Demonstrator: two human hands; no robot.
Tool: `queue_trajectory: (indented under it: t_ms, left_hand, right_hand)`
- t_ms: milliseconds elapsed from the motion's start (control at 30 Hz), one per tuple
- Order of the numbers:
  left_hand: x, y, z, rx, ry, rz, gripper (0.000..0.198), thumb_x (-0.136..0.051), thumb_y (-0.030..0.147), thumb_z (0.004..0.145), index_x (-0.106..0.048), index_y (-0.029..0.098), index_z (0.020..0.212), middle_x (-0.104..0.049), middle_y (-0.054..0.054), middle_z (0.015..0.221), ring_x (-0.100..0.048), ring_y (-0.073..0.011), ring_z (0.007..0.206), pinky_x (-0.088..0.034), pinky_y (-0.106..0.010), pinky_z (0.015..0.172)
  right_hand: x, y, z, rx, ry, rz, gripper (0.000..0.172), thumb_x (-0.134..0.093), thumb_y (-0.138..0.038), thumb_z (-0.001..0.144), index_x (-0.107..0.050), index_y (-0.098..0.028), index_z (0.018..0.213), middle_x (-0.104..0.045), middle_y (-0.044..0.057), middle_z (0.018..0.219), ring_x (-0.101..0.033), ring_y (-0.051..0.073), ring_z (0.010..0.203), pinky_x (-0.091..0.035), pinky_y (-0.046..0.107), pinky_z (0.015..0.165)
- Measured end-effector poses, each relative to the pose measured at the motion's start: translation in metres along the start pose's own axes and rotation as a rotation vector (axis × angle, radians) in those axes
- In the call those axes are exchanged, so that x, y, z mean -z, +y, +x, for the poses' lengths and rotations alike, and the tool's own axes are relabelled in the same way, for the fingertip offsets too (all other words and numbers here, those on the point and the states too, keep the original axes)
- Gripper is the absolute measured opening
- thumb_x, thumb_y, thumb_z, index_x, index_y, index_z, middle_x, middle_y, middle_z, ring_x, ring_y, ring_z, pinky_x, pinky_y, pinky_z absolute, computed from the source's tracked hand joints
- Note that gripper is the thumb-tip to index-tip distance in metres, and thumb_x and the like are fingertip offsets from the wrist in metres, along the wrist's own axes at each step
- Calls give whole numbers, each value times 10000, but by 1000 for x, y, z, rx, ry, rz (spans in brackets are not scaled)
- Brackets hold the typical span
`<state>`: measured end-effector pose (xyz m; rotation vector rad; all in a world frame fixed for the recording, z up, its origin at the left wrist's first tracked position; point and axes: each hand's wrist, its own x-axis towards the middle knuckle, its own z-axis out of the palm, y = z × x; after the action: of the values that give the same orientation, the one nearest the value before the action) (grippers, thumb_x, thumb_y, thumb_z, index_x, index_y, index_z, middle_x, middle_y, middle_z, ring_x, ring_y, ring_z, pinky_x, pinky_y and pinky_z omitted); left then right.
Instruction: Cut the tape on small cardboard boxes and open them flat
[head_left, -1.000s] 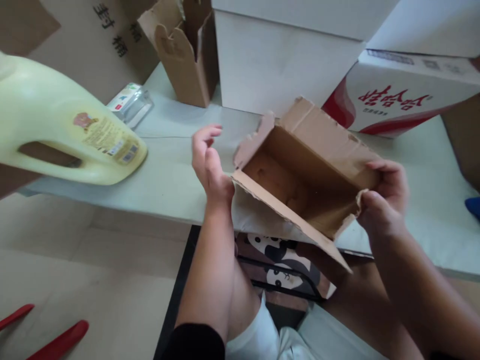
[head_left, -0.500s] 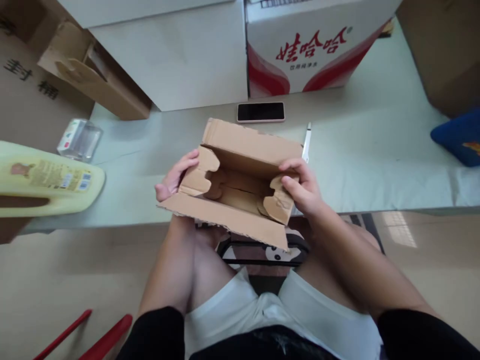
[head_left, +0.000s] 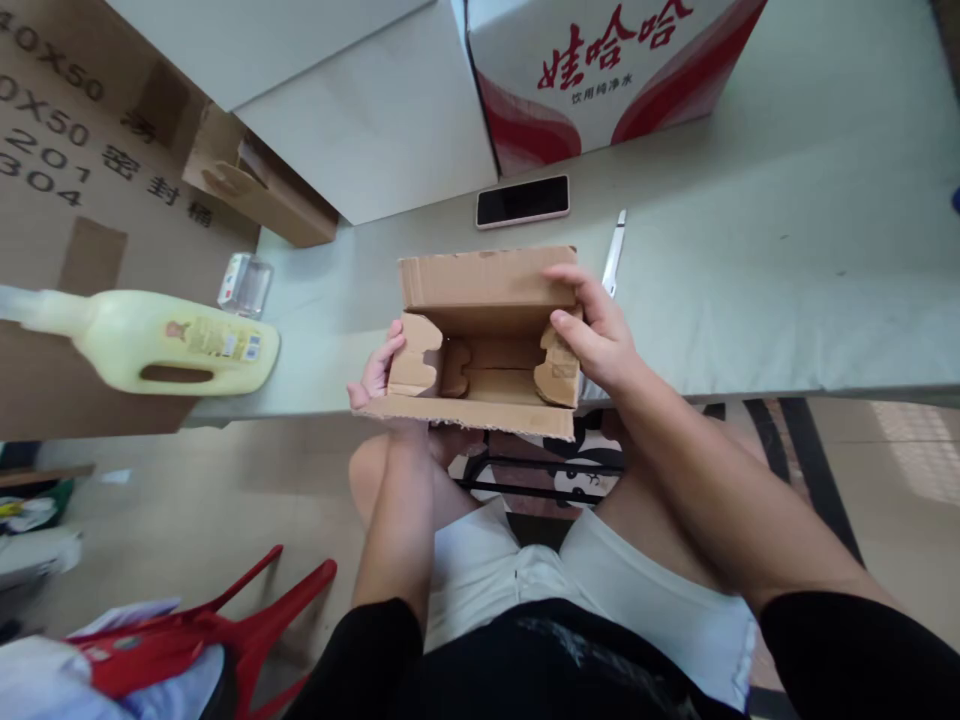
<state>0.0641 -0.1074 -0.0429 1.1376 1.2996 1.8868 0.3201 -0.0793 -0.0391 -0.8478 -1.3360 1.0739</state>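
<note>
A: What are the hands doing?

B: Both are holding an open cardboard box (head_left: pixel 487 410). The left hand (head_left: pixel 381 368) is staying only partly closed, its fingers curling against the box's left end while its thumb is pointing outward. The right hand (head_left: pixel 600 335) is gripping the right end more firmly; its thumb is pressing near the end flap, and its forefinger is stretching over the far flap.

A: Where is the box sitting?

B: It is hanging at the near edge of the surface (head_left: pixel 787 270), in front of the person; I can't tell whether its underside is touching. Its mouth is facing up toward the head, the long flaps are spreading outward, and the notched end flaps are leaning over the opening. Inside, bare brown walls and a seamed bottom are showing.

A: And the other containers?

B: A pale yellow jug (head_left: pixel 187 340) is standing to the left, near a small clear container (head_left: pixel 247 285); I can't make out what that one is holding. Behind it, a narrow brown carton (head_left: pixel 304 215) is leaning close beside a white box (head_left: pixel 382 130). A red-and-white box (head_left: pixel 600 100) is standing to the right of that, with a phone (head_left: pixel 523 202) lying just in front.
</note>
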Motion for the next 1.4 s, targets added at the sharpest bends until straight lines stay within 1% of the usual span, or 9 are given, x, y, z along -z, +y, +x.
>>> queue_trajectory:
  t_ms: [100,200,300,433,600,667,867,1033,1400]
  left_hand:
    - [6,6,-27,-37,-145,-25,1104,73,893,816,-759,243,1137,-651,-86,1443,-548,-322,1420,-467,-486,1193]
    - [8,17,-51,-77,-250,-9,1155,35,961,748,-681,272,1337,-535,-66,1576,-425,-335,1522,-412,-471,1255]
    - [7,27,-64,-32,-307,34,1007,-338,982,736,-614,299,1423,-471,-65,1629,-390,-352,1542,-404,-492,1259]
    - [5,28,-58,-113,-231,175,764,-595,775,815,-646,234,1350,-610,-132,1478,-545,-323,1420,-421,-475,1230]
    - [4,25,-45,-184,-189,328,670,-745,505,834,-521,291,1428,-567,-114,1487,-501,-303,1449,-406,-509,1217]
    - [3,22,-43,-197,-200,339,722,-757,518,818,-487,329,1461,-524,-102,1532,-442,-307,1496,-408,-515,1215]
    - [-4,10,-42,-261,-217,276,306,-665,417,873,-779,268,1115,-672,-65,1385,-583,-290,1370,-384,-534,1236]
    - [-5,6,-42,-285,-194,241,320,-649,363,850,-795,293,1126,-689,-37,1379,-594,-284,1363,-381,-538,1244]
    - [-5,3,-44,-282,-196,200,389,-575,278,854,-774,304,1186,-676,-1,1408,-552,-255,1414,-344,-495,1274]
  right_hand:
    - [8,-3,-7,-81,19,73,746,-689,-635,826,-391,-418,1475,-686,24,1198,-682,221,943,-577,409,801]
    - [16,-5,-13,-128,-2,101,849,-707,-689,795,-341,-437,1518,-717,2,1062,-694,215,859,-580,407,744]
    - [24,-8,-15,-97,7,100,673,-727,-667,791,-552,-361,1364,-723,16,1080,-702,237,974,-591,430,847]
    - [30,-14,-17,-121,15,119,413,-735,-607,813,-703,-296,1084,-730,26,1032,-699,244,1030,-575,432,956]
    - [28,-18,-18,-61,26,121,469,-598,-729,849,-723,-279,881,-734,45,966,-705,255,997,-560,459,985]
    - [27,-19,-17,-39,31,89,503,-563,-739,862,-708,-263,791,-739,57,972,-699,264,1027,-540,483,1017]
    - [29,-21,-18,-21,0,45,251,-690,-466,839,-673,-247,717,-733,50,977,-684,259,1030,-515,484,1005]
    - [29,-24,-18,-58,0,27,96,-626,-320,815,-667,-248,765,-710,50,995,-661,246,1031,-517,470,995]
    - [27,-21,-14,-68,28,40,93,-600,-249,785,-677,-254,733,-735,31,947,-673,237,1000,-513,473,984]
